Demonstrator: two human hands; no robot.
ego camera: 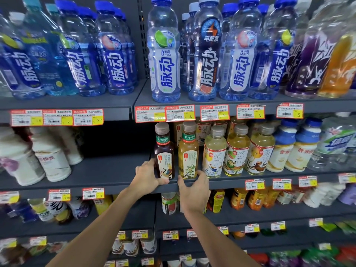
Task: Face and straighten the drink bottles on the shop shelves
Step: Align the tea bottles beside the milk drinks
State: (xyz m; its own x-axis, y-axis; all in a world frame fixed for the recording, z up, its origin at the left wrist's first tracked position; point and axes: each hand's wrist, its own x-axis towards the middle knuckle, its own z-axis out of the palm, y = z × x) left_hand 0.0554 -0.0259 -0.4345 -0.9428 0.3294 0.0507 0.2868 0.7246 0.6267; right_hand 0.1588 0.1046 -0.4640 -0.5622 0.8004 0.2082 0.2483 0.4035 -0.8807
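The left hand (148, 177) has its grip around the dark tea bottle (164, 154). The right hand (194, 186) has its grip on the yellow tea bottle (188, 153). Both stand at the shelf edge (227, 183). A hard twist could tip one off, or knock the bottles behind.

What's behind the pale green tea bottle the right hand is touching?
Behind the pale green tea bottle more bottles stand in a row. Only their tops and labels show; how far back the row runs is hidden.

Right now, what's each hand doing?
Left hand: closed around the dark tea bottle.
Right hand: gripping the base of the golden tea bottle.
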